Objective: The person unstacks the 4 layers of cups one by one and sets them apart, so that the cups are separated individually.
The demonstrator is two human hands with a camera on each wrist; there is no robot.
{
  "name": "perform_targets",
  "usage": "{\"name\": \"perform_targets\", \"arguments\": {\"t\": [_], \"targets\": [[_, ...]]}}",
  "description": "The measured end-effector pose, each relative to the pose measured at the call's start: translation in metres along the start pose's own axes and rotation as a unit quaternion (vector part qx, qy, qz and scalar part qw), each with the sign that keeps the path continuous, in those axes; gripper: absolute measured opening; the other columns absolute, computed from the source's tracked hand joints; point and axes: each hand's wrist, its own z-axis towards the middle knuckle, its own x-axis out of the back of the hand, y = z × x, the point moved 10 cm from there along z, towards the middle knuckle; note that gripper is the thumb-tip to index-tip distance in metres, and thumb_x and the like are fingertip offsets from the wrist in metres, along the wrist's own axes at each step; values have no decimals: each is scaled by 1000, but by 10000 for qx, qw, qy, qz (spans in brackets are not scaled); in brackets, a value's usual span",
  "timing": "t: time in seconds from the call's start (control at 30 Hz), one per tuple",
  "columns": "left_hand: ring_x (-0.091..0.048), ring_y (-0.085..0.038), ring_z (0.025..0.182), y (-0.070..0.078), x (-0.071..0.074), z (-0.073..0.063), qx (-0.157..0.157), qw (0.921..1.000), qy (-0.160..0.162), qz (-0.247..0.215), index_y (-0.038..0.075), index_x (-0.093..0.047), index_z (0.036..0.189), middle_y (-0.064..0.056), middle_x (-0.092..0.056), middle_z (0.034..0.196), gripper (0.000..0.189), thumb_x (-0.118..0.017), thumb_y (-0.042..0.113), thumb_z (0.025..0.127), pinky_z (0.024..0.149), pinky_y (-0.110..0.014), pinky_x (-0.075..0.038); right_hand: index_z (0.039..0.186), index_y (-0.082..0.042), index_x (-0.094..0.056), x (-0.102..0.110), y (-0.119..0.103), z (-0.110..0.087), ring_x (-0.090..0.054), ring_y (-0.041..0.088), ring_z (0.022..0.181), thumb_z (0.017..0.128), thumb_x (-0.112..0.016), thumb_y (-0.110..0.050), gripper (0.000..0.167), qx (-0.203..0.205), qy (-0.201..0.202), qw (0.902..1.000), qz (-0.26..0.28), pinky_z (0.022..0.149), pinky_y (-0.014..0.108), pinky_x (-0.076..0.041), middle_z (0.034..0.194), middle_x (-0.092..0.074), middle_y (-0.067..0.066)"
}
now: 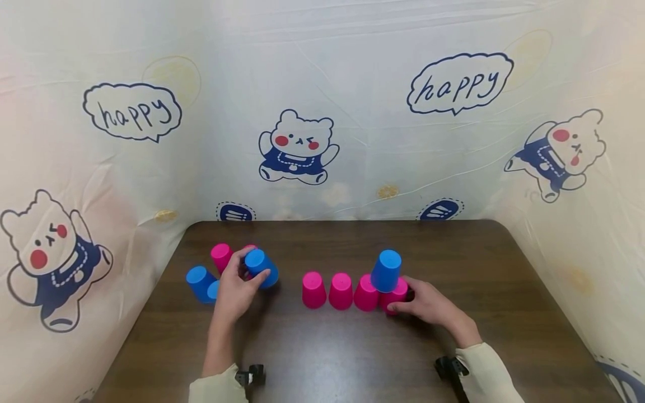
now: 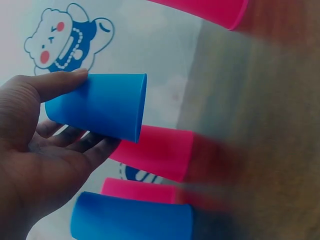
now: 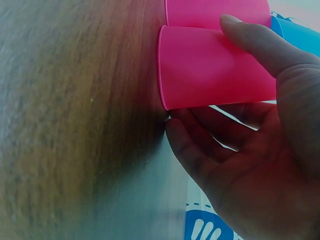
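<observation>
Apparently stacking on pink row point(image 1: 341, 291): gripping blue cup point(image 2: 97, 105) in left hand point(image 1: 238, 294), end cup point(image 3: 215, 70) in right hand point(image 1: 430, 302); likely calls for placing atop.

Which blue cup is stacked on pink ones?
The rightmost blue cup, resting atop the two rightmost pink cups. Of the other blue cups, one is held in the left hand; the rest are beside that hand.
</observation>
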Motion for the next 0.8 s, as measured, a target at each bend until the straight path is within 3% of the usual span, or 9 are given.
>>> {"name": "perform_targets", "arguments": {"t": [0.8], "targets": [[-38,-49,149,-30,-9,0,339,9991,-117,210,7,-37,153,-22,-43,160,69,-76,8,96,117,-71,-36,125,-19,-65,-1,2,1,-64,19,99,85,-87,-45,53,-21,-28,10000,2,85,40,-58,109,-71,-2]]}}
